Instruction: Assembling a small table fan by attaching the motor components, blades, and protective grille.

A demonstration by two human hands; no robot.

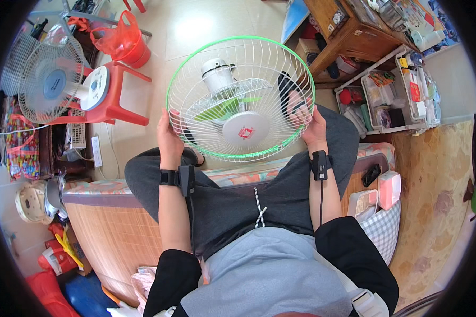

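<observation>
Before my knees is a fan's wire cage point(244, 128) with a green rim and a round white centre badge. My left hand point(171, 136) grips the cage's rim on the left. On the right, my right hand point(314, 126) holds the opposite side of the rim. Through the wires show green fan blades point(222, 109) and a white motor housing point(218, 75). Whether the cage touches the rest of the fan cannot be told. Both wrists wear black straps with small boxes and cables.
A second white-and-blue fan point(55, 84) lies on a red plastic stool point(123, 105) at the left. Behind it is a red bucket point(141, 53). A power strip point(97, 151) is on the floor. A storage cart point(380, 128) and wooden furniture point(353, 37) stand at the right.
</observation>
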